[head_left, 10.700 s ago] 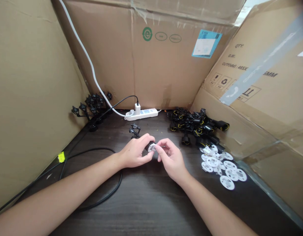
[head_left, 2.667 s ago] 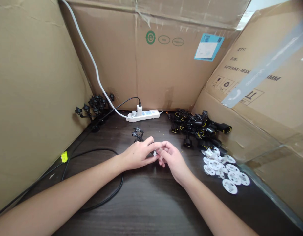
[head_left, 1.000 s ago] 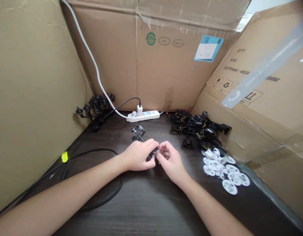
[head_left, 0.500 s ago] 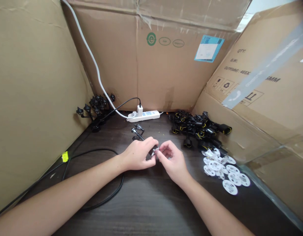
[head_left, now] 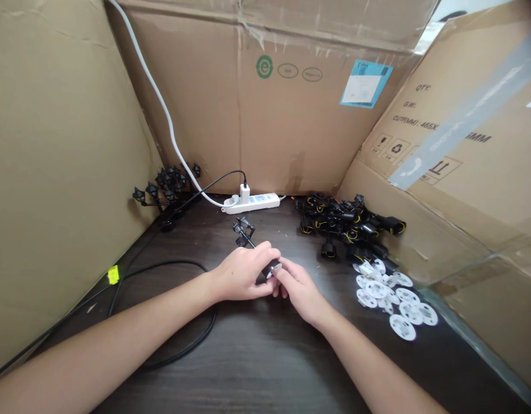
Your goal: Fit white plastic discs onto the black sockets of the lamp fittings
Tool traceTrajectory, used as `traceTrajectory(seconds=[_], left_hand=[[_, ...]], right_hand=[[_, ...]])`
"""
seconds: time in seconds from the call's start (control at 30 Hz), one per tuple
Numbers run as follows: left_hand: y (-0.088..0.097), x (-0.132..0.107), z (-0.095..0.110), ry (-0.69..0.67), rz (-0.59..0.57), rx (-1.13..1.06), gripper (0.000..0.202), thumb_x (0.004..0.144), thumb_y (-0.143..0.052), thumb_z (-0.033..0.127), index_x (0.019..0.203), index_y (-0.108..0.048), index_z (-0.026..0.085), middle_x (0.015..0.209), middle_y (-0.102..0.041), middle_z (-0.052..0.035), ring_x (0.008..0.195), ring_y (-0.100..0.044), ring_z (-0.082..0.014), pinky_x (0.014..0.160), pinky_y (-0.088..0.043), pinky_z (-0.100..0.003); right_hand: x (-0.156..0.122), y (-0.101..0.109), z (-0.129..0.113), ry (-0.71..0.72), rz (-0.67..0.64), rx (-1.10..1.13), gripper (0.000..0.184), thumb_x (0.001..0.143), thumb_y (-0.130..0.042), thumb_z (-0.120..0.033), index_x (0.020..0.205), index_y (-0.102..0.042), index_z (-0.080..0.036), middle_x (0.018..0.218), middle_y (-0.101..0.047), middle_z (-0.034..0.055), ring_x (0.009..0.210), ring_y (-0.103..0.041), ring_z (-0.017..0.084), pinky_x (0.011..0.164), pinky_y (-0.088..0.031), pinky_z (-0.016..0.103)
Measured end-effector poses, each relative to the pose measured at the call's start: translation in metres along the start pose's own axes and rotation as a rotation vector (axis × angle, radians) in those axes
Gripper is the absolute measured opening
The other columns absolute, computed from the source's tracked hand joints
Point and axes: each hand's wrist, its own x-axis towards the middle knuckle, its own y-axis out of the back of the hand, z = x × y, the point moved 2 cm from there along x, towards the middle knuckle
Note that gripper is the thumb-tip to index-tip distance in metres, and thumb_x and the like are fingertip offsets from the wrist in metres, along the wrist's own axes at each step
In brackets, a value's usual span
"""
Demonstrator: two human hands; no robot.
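My left hand (head_left: 248, 270) is closed around the round black base of a miniature street lamp (head_left: 243, 228). Its small lantern heads point away from me, towards the back of the table. The open end of the base faces my right hand (head_left: 300, 287), and a white disc (head_left: 274, 269) shows in it. My right thumb and fingers press at the edge of that disc and base. Whether the disc is fully seated cannot be made out. To the right lies a loose pile of similar white discs (head_left: 402, 326), beside several black lamps (head_left: 351, 217) with yellow wires.
A white power strip (head_left: 265, 201) with a plugged-in adapter lies at the back. Several black lamps (head_left: 170, 181) stand at the back left. A black cable (head_left: 211, 328) with a yellow tag (head_left: 113, 275) loops on the left. Cardboard walls (head_left: 291, 132) enclose the dark table (head_left: 248, 368).
My right hand has moved in against the lamp base, its fingers now further under and around the rim. The lamp has turned slightly, its heads shifting a little to the right.
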Motion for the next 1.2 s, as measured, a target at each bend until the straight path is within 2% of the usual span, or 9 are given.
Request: traceTrajectory(seconds=[0.13,0.37,0.53,0.83,1.0,1.2], left_hand=[[0.000,0.001,-0.001,-0.017,-0.004,-0.004,0.028,0.084,-0.054,0.028,0.110,-0.049,0.021,0.091,-0.063,-0.0007,0.063,-0.061,-0.0136,0.052,-0.037,-0.024],[0.001,0.001,-0.002,-0.006,-0.010,-0.021,0.024,0.082,-0.054,0.025,0.106,-0.051,0.022,0.089,-0.063,0.0006,0.063,-0.060,-0.0136,0.054,-0.037,-0.025],[0.000,0.001,-0.003,0.004,-0.009,-0.029,0.022,0.083,-0.054,0.025,0.105,-0.052,0.023,0.088,-0.062,0.0012,0.063,-0.059,-0.0136,0.054,-0.036,-0.025],[0.003,-0.001,-0.002,-0.013,-0.007,-0.072,0.027,0.081,-0.050,0.026,0.108,-0.050,0.022,0.088,-0.060,0.0005,0.063,-0.056,-0.0148,0.055,-0.038,-0.027],[0.005,0.000,-0.001,-0.026,-0.015,-0.055,0.027,0.082,-0.046,0.026,0.109,-0.050,0.021,0.088,-0.060,-0.0003,0.062,-0.055,-0.0155,0.056,-0.039,-0.028],[0.005,0.001,0.001,-0.010,-0.131,-0.014,0.026,0.082,-0.047,0.026,0.106,-0.053,0.022,0.090,-0.063,-0.0004,0.067,-0.061,-0.0169,0.058,-0.043,-0.029]], right_hand=[[-0.001,0.001,0.001,0.030,-0.007,-0.024,0.038,0.093,-0.058,-0.053,0.074,-0.054,-0.020,0.064,-0.052,-0.0021,0.057,-0.049,0.013,0.055,-0.046,0.024],[0.000,0.006,0.005,0.041,0.039,-0.052,0.040,0.090,-0.064,-0.054,0.074,-0.056,-0.019,0.068,-0.056,-0.0010,0.059,-0.049,0.012,0.056,-0.046,0.024],[0.000,0.009,0.004,0.058,0.088,-0.100,0.036,0.088,-0.067,-0.049,0.071,-0.054,-0.020,0.065,-0.056,-0.0016,0.058,-0.050,0.013,0.056,-0.044,0.025],[-0.003,0.009,-0.012,0.190,0.226,-0.263,0.021,0.085,-0.067,-0.033,0.072,-0.055,-0.021,0.063,-0.055,-0.0027,0.056,-0.049,0.012,0.053,-0.039,0.024],[-0.002,0.009,-0.011,0.183,0.226,-0.261,0.019,0.084,-0.064,-0.030,0.073,-0.053,-0.021,0.063,-0.053,-0.0038,0.056,-0.048,0.012,0.053,-0.039,0.024],[-0.001,0.010,-0.003,0.104,0.154,-0.318,0.017,0.079,-0.063,-0.024,0.071,-0.048,-0.022,0.065,-0.053,-0.0039,0.060,-0.048,0.013,0.058,-0.040,0.024]])
